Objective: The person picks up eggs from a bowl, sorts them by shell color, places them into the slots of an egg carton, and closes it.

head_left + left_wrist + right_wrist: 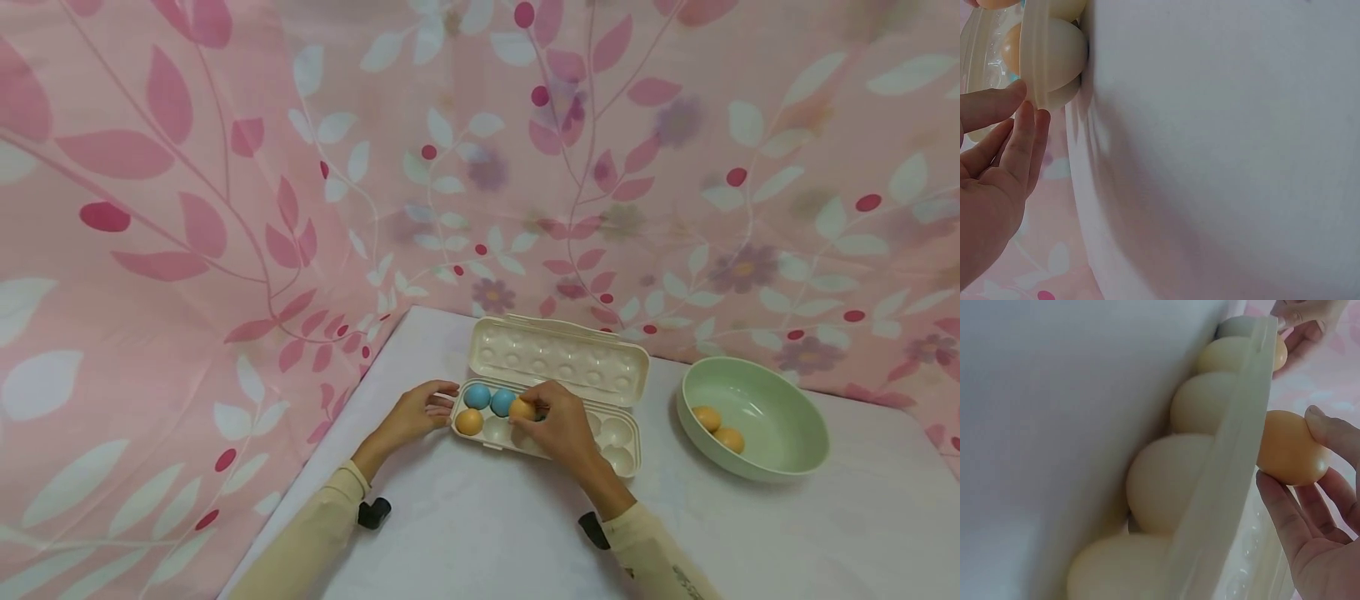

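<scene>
A cream plastic egg carton (626, 446) lies with its lid (558, 358) raised at the back. Blue eggs (477, 397) sit in its back row, partly hidden by the right hand. One orange egg (469, 422) rests in the front left cup. My right hand (558, 425) pinches another orange egg (1294, 448) between thumb and fingertips, over the middle of the carton. At the carton's left end, my left hand (412, 414) holds the rim (1035, 56), thumb on one side and fingers on the other.
A pale green bowl (787, 417) with two orange eggs (717, 429) stands to the right of the carton. White cloth (487, 533) covers the table. Pink patterned fabric (562, 167) hangs behind and along the left side.
</scene>
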The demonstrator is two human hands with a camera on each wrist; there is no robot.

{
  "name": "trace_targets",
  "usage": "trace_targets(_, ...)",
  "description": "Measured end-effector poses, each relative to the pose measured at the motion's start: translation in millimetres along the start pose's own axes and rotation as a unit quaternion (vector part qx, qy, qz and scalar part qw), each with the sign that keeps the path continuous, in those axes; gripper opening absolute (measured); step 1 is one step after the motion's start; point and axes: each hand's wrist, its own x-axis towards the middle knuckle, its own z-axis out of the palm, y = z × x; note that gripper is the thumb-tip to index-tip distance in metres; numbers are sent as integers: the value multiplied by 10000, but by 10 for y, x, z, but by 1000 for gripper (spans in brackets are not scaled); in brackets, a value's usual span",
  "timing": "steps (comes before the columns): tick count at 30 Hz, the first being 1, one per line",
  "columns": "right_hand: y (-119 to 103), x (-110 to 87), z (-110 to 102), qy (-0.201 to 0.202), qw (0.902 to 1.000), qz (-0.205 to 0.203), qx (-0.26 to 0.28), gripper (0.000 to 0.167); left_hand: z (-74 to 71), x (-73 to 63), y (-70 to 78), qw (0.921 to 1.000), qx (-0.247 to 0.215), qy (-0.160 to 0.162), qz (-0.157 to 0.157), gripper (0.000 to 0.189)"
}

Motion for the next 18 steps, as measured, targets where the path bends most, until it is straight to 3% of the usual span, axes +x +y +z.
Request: trace_targets(18,-4,-47,276,-246,9996,-63,-79,30,0,-6,-7,9999,-63,57,-123,54)
